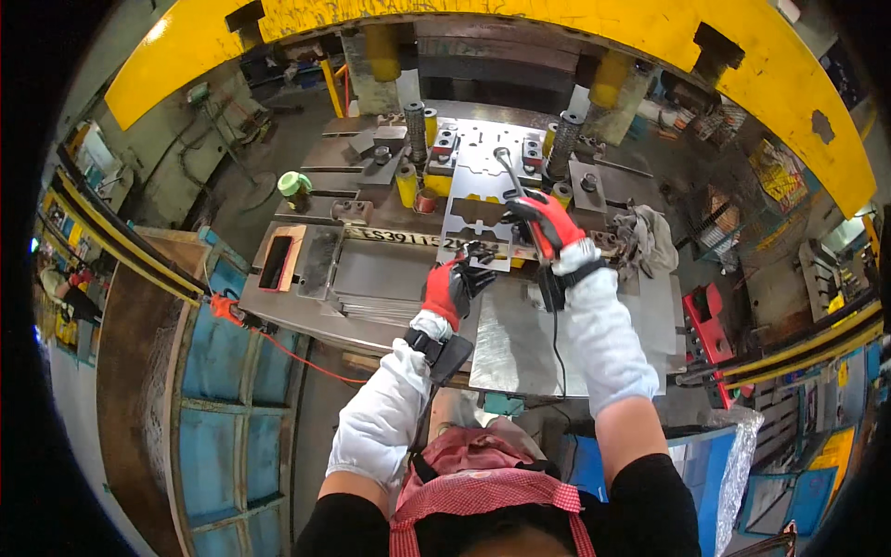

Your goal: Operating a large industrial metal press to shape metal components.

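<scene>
My left hand [449, 290], in a red glove with black fingers, is at the near edge of a long metal strip [467, 190] with shaped cutouts. Its fingers look apart, and I see nothing gripped in them. Over the strip's right side, my right hand [549, 228], gloved alike, is closed around a slim metal rod [510, 173] with a round end. That rod points away from me, its round end resting on or just above the plate of the die [481, 139]. The right fingers partly hide the rod's near end.
Guide posts [416, 132] stand either side of the die, beneath a yellow press beam [520, 13]. Flat metal sheets [376, 274] are stacked left of my hands; a bare sheet [520, 343] lies nearer. A grey rag [647, 239] is at right, a green-lidded bottle [293, 186] at left.
</scene>
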A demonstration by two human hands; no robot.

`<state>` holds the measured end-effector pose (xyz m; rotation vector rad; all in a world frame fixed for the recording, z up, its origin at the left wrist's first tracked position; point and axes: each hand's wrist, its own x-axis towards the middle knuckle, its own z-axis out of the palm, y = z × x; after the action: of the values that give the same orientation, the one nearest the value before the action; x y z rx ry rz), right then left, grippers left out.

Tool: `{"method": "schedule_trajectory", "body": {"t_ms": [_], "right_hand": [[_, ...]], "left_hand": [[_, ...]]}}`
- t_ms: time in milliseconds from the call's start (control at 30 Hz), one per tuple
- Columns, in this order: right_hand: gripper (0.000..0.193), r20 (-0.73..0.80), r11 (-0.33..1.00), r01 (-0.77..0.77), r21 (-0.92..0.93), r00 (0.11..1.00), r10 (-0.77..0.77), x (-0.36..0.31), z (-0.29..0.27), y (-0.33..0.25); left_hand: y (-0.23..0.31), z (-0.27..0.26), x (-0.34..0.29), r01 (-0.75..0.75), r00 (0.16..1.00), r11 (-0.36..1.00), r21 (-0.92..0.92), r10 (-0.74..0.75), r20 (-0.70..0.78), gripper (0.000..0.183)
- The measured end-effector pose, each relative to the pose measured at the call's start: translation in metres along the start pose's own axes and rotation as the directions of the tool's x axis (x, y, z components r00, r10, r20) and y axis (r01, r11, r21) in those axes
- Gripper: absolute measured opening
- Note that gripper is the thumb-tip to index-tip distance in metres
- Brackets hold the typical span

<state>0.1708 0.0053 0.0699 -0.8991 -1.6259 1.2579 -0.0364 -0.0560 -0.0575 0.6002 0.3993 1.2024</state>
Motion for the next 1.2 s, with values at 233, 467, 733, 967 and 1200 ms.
{"method": "schedule_trajectory", "body": {"t_ms": [233, 467, 733, 967, 1200], "right_hand": [[0.023, 0.065, 0.826, -0.206, 0.524, 0.977, 0.203, -0.062, 0.023, -0.002], [0.041, 0.036, 0.794, -0.499, 0.348, 0.853, 0.521, -0.219, 0.021, 0.007], [0.038, -0.077, 0.743, -0.549, 0.382, 0.782, 0.618, -0.254, -0.022, 0.079], [0.035, -0.098, 0.779, -0.541, 0.317, 0.798, 0.594, -0.223, -0.025, 0.091], [0.045, -0.074, 0.766, -0.477, 0.43, 0.827, 0.557, -0.245, -0.019, 0.076]], "left_hand": [[0.073, 0.037, -0.121, -0.168, 0.928, -0.16, 0.973, 0.307, 0.21, 0.036], [0.155, -0.134, -0.47, -0.045, 0.694, 0.915, 0.401, 0.317, -0.646, 0.029], [0.344, -0.184, -0.468, -0.214, 0.146, 0.664, 0.717, 0.747, -0.649, 0.037], [0.318, -0.227, -0.434, 0.254, 0.345, 0.504, 0.825, 0.75, -0.564, 0.044], [0.065, -0.138, -0.337, 0.072, 0.612, 0.836, 0.543, 0.393, -0.686, 0.038]]}}
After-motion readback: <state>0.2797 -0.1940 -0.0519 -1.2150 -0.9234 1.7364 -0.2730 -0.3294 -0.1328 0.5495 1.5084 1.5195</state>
